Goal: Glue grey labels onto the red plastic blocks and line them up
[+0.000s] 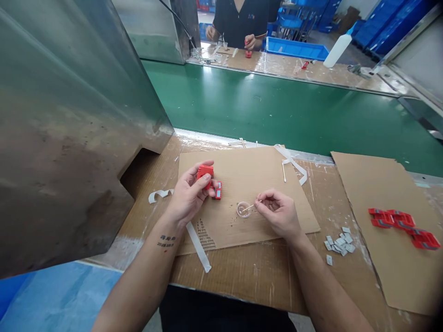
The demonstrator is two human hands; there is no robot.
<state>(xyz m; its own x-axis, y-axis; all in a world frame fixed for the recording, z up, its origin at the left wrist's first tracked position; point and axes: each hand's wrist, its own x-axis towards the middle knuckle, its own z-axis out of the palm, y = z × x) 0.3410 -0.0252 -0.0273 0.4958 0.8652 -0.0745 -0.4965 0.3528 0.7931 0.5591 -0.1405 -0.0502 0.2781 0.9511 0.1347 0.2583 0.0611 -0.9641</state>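
My left hand (190, 191) is closed around a red plastic part (205, 171), thumb across its front. Just beside those fingers is another red piece with pale grey-blue squares (218, 190); whether the fingers touch it I cannot tell. Between thumb and fingertips, my right hand (278, 212) pinches a thin cotton swab (249, 207). Its far end dips into a small clear cup (238, 213) standing on a cardboard sheet (249, 173). What the cup contains is hard to make out.
Small grey tiles (341, 242) lie right of my right forearm. Several red parts (403, 221) rest on a second cardboard sheet (363, 184). Beyond runs a green conveyor belt (277, 101); a co-worker (240, 23) sits across it. A metal housing (69, 129) stands at left.
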